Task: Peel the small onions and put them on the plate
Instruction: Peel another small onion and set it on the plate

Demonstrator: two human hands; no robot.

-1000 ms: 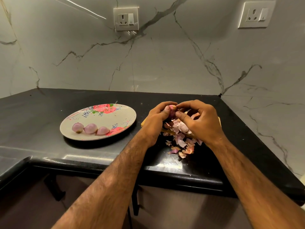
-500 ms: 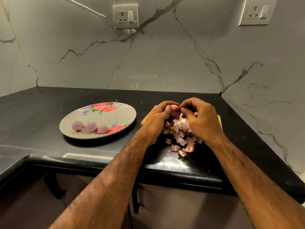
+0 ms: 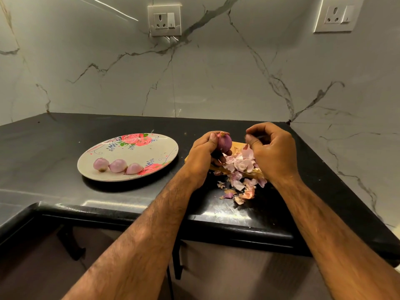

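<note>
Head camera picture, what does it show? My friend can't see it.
A person's left hand holds a small purple onion above a pile of peels on a black counter, while the right hand is beside it with curled fingers. To the left, three peeled onions lie on a flowered plate.

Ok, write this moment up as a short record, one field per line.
left hand: grips a small onion, which has a scrap of skin at its top
right hand: apart from that onion, fingers curled; unclear whether it pinches any peel
plate: floral, on the black counter, left of both hands
on plate: three peeled onions in a row near the front rim
peels: heap under the hands, partly on a wooden board, partly on the counter
progress: three plated, a fourth in hand
</note>
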